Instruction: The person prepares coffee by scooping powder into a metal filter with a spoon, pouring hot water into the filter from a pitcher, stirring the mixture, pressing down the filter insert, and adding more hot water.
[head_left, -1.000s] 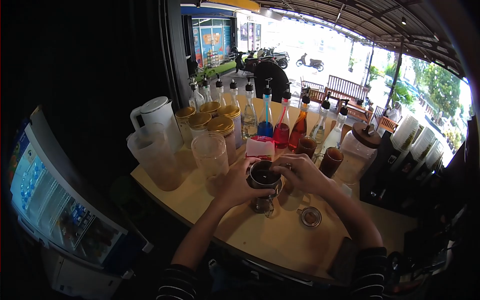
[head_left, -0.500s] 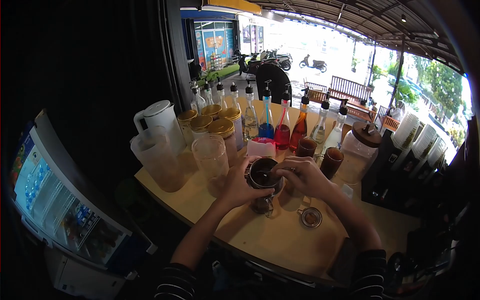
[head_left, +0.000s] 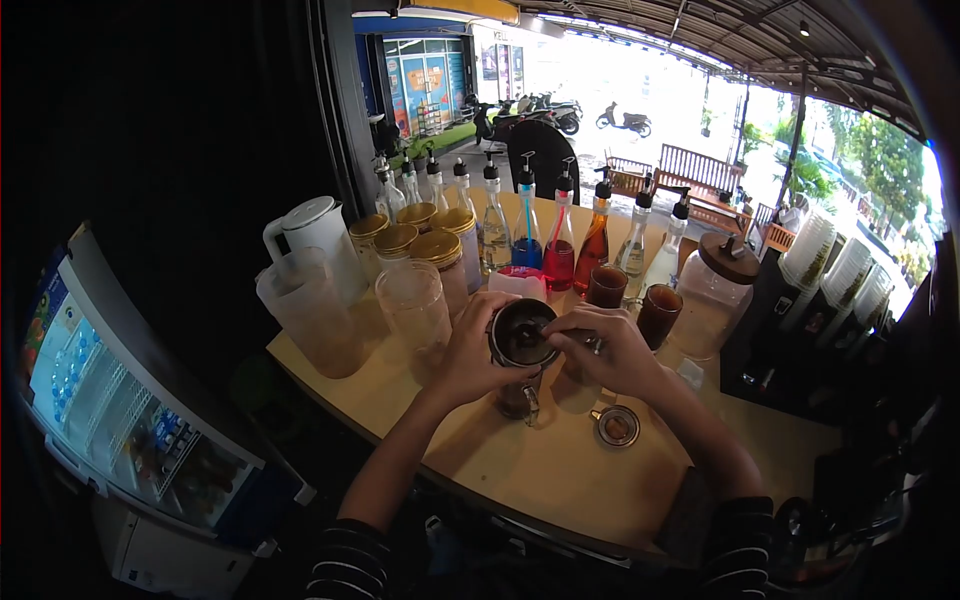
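Observation:
My left hand [head_left: 476,348] is wrapped around a dark-rimmed metal cup [head_left: 496,352], its mouth facing me and dark liquid inside. My right hand [head_left: 612,348] pinches what looks like a thin spoon [head_left: 541,329] at the cup's right rim; its lower end is in the liquid. Under the cup stands a clear glass mug [head_left: 520,402] with a handle, partly hidden by my left hand and the cup. To its right on the table lies a small round metal lid [head_left: 616,426].
Pump bottles of coloured syrup [head_left: 560,250] line the back of the table [head_left: 540,480]. Gold-lidded jars [head_left: 437,248], a clear pitcher [head_left: 310,315] and a white kettle [head_left: 315,235] stand left. Brown glasses [head_left: 660,315], a wooden-lidded jar [head_left: 715,290] and stacked cups [head_left: 808,255] are right.
The cup's mouth is turned a little more towards me, showing more of the liquid. My right hand has shifted slightly with the spoon. The whole view has moved a little.

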